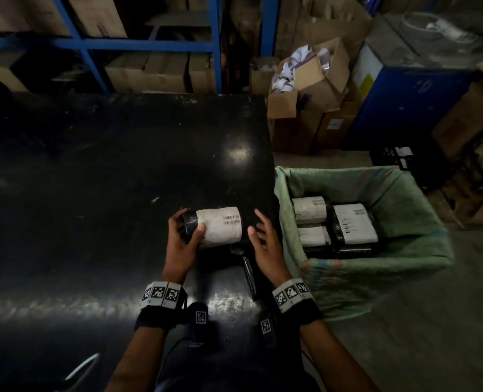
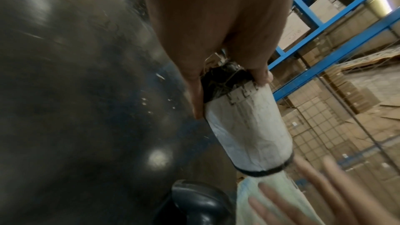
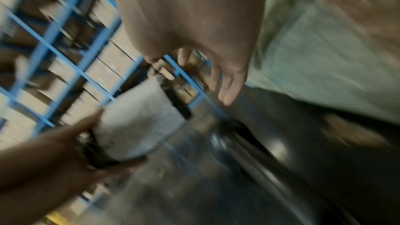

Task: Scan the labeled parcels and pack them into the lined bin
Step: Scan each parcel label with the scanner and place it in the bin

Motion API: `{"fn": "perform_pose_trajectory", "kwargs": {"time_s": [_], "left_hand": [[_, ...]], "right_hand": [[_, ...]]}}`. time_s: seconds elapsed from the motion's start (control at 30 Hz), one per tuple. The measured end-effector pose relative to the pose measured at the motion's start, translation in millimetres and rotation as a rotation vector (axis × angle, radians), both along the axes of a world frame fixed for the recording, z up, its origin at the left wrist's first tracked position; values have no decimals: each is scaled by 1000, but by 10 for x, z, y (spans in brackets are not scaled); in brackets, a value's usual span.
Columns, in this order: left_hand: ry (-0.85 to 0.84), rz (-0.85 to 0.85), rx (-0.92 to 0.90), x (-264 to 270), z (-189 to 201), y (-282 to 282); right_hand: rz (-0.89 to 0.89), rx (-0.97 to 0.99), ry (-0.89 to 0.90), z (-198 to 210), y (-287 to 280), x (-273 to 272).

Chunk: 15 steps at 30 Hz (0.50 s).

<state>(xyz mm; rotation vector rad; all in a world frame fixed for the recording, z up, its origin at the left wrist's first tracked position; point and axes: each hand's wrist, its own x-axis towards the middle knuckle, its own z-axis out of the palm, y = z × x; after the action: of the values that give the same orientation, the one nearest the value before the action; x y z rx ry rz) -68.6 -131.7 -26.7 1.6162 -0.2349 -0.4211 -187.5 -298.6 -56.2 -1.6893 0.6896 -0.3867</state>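
A black roll-shaped parcel (image 1: 219, 226) (image 2: 246, 126) (image 3: 138, 122) wrapped in a white barcode label is held over the black table (image 1: 107, 171). My left hand (image 1: 182, 236) (image 2: 229, 74) grips its left black end, thumb on the label. My right hand (image 1: 262, 236) (image 3: 216, 81) hovers open just right of the parcel, fingers spread, touching nothing. A black handheld scanner (image 1: 244, 264) (image 2: 194, 201) lies on the table below the parcel, between my hands. The bin with a green liner (image 1: 404, 193) (image 3: 314, 57) stands right of the table and holds several labeled parcels (image 1: 350, 222).
Blue shelving (image 1: 87, 46) with cardboard boxes runs behind the table. Open cartons (image 1: 305, 89) and a blue cabinet (image 1: 398, 103) stand at the back right. A black crate (image 1: 395, 157) sits behind the bin. The right wrist view is blurred.
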Motion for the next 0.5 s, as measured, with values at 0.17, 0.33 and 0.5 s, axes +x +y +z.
{"fn": "perform_pose_trajectory", "kwargs": {"time_s": [0.17,0.33,0.5], "left_hand": [[64,-90,-20,-119,85,-158],[47,-175,-50,-258,161,-379],[35,-246,-89,-429,200,-736]], "right_hand": [[75,-90,-96,277,-131,-6],[50,-147,-112,486,-310,-190],[10,-94,-124,624,-577,-462]]}}
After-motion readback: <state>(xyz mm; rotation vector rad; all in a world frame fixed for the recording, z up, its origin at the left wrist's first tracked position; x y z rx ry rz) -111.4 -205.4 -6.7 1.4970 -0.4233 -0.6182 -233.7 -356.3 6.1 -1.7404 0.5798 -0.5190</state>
